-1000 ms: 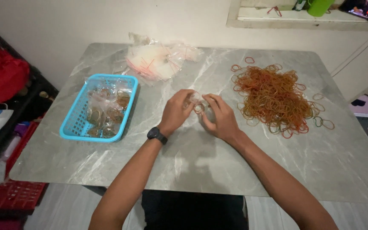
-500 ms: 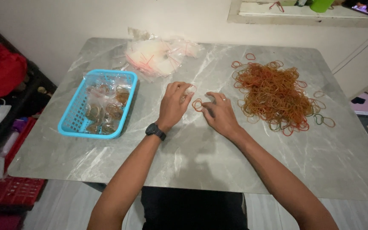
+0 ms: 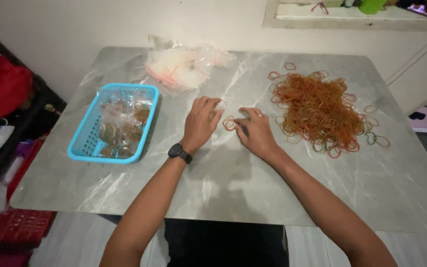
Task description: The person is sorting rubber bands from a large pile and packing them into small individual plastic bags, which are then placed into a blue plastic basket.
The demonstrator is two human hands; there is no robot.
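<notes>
- Surface: grey marble-patterned tabletop (image 3: 233, 198) with white veining, set against a pale wall; a window ledge runs along the top right.
- Left hand (image 3: 201, 123): palm down on the tabletop, fingers loosely curled and a little spread, fingertips over a small clear plastic bag (image 3: 218, 110) lying flat. Whether the fingers actually pinch the bag cannot be told; the hand hides most of it.
- Black wristwatch (image 3: 180, 153) on the left wrist.
- Right hand (image 3: 255, 131): palm down, fingers bent, fingertips touching a small cluster of orange-brown rubber bands (image 3: 229, 122) lying on the tabletop between the two hands. A firm grip is not visible; the bands look pressed or gathered rather than lifted.
- Large loose heap of orange, red and brown rubber bands (image 3: 315, 109) just to the right of the right hand, with single stray bands, some greenish, scattered round its edges.
- Light blue perforated plastic basket (image 3: 87, 141) well left of the left hand, holding several small clear bags filled with rubber bands (image 3: 122, 126).
- Crumpled pile of empty clear plastic bags with red markings (image 3: 181, 66) at the far edge of the tabletop, beyond the basket and the left hand.
- Red fabric item (image 3: 1, 84) off the tabletop at far left; red crate (image 3: 13, 227) on the floor lower left.
</notes>
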